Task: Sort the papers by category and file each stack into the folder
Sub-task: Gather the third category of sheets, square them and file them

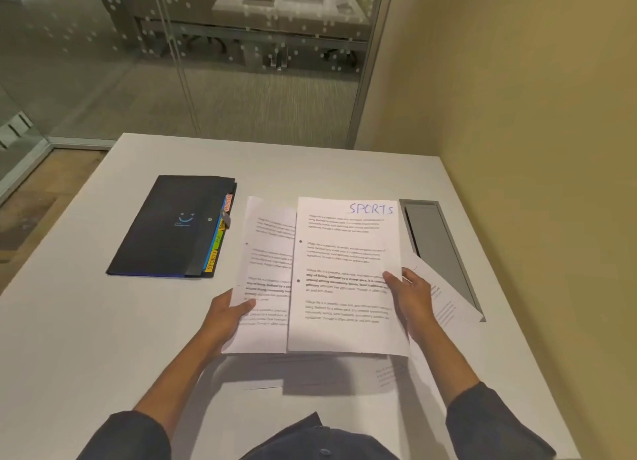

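White printed sheet marked "SPORTS" [344, 277] is held above the tabletop [103, 339]; the right hand [410, 297] pinches its right edge, thumb on top. Just beside it on the left, a second sheet [265, 273] is gripped by the left hand [224, 318], thumb over the page. More papers [444, 297] lie underneath. A dark folder [169, 225] with coloured tabs lies closed, further left.

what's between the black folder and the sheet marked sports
In the head view, a second printed sheet, held by the left hand, lies between the black folder and the SPORTS sheet, which overlaps its right edge.
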A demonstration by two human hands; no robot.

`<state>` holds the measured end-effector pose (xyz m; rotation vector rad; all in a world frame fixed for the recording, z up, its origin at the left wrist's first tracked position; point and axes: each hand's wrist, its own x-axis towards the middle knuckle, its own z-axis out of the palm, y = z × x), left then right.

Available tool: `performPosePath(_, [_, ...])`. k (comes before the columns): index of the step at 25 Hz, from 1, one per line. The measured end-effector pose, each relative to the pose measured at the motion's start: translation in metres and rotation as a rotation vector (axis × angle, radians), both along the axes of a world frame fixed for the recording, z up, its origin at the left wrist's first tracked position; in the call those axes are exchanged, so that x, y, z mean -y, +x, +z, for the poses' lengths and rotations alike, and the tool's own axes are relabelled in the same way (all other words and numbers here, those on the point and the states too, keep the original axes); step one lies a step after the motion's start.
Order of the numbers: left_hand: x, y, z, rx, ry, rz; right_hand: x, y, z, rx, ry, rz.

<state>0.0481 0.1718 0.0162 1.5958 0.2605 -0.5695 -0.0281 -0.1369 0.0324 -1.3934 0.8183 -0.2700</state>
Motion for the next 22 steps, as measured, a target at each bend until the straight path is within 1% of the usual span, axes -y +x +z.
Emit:
performPosePath(6, [0.055,-0.016,0.017,0.033,-0.171,-0.118,-0.001,0.013,0.000,0.031,0.090,0.103])
performPosePath(11, [0.077,-0.024,0.034,0.102,-0.131,-0.174,0.013,0.020,0.010,0.036,0.139,0.178])
performPosePath(14, [0.081,-0.025,0.041,0.064,-0.152,-0.187,0.018,0.022,0.011,0.063,0.164,0.185])
performPosePath(15, [0.081,-0.024,0.045,0.009,-0.232,-0.176,0.019,0.022,0.012,0.075,0.172,0.184])
performPosePath(17, [0.080,-0.017,0.052,-0.135,-0.464,-0.109,0.019,0.022,0.014,0.097,0.177,0.196])
performPosePath(18, [0.078,-0.011,0.055,-0.172,-0.529,-0.079,0.017,0.022,0.016,0.107,0.172,0.207])
performPosePath(19, [0.077,-0.003,0.057,-0.160,-0.534,-0.084,0.015,0.021,0.019,0.115,0.160,0.218])
performPosePath(20, [0.077,0.005,0.057,-0.113,-0.490,-0.119,0.014,0.020,0.021,0.119,0.141,0.232])
performPosePath(22, [0.080,0.016,0.055,0.022,-0.274,-0.210,0.011,0.019,0.024,0.109,0.108,0.258])
